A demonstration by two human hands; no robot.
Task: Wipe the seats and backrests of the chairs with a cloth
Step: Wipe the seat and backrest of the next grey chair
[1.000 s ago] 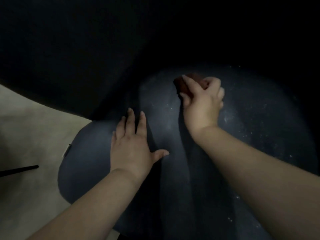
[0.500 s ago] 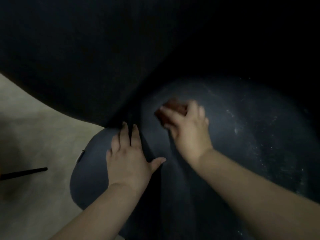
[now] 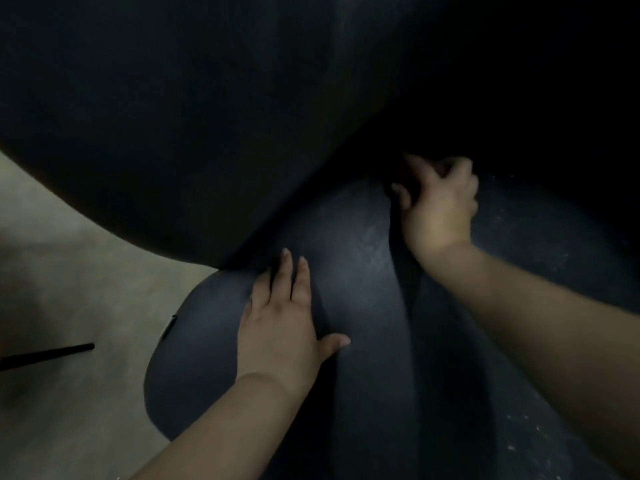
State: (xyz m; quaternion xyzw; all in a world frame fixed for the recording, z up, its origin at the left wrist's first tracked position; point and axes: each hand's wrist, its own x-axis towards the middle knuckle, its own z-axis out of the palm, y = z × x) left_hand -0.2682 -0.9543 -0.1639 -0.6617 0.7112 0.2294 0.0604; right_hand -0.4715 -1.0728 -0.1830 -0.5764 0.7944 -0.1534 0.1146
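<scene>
While the cloth (image 3: 401,178) is barely visible, a dark wad tucked under the curled fingers of the right hand (image 3: 440,206), it sits at the very back of the seat (image 3: 356,258), right where the seat meets the backrest (image 3: 207,133). The left hand (image 3: 280,327) lies flat and open on the seat nearer the front, holding nothing, just bracing. Pale specks dot the seat to the right of the cloth, so I'd say that patch isn't done. My tip: press the cloth into the crease, drag it along in overlapping strokes, and keep the bracing hand planted so the chair doesn't shift. Floor (image 3: 69,271) shows beyond the seat's left edge.
</scene>
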